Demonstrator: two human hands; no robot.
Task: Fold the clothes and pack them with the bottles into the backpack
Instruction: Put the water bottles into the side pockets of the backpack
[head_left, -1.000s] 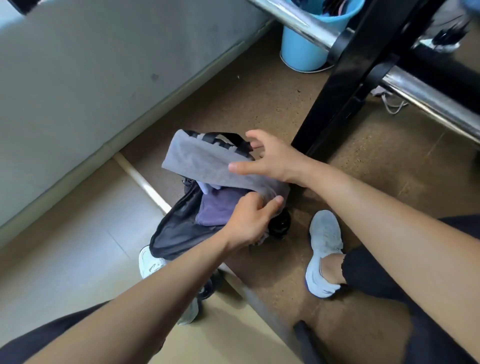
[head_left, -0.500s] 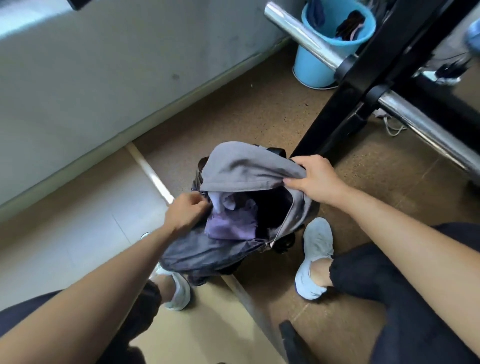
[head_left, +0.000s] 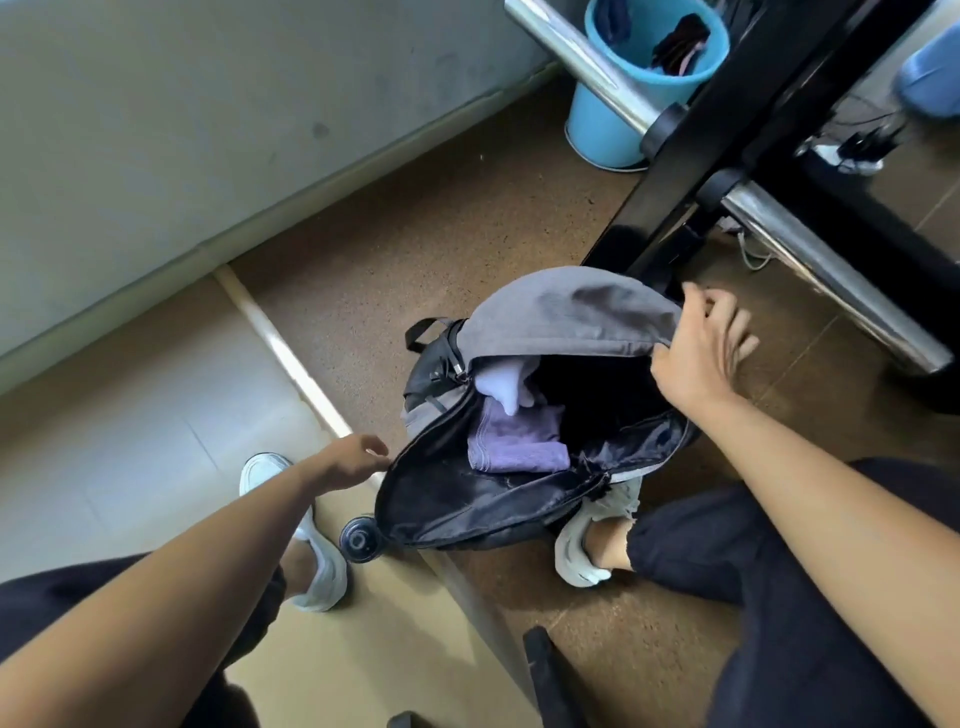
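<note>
A grey backpack (head_left: 566, 312) stands open on the floor between my feet, its dark lining (head_left: 467, 504) turned toward me. Inside lie a folded purple garment (head_left: 514, 441) and a white garment (head_left: 506, 382) above it. My right hand (head_left: 696, 348) holds up the edge of the grey top flap with thumb and curled fingers. My left hand (head_left: 353, 460) hovers beside the left rim of the opening with loose fingers and nothing in it. A dark bottle (head_left: 358, 540) stands on the floor just left of the bag's front corner, seen from above.
A black table leg (head_left: 727, 124) and chrome bars (head_left: 831, 260) rise right behind the bag. A blue bucket (head_left: 623, 104) stands at the back by the wall. My white shoes (head_left: 317, 561) flank the bag. A floor ridge (head_left: 280, 343) runs diagonally under it.
My left hand has let go of the bag's inside and drawn back to the left rim. The right hand has lifted the flap higher, so the opening gapes wider. The bottle has come into view.
</note>
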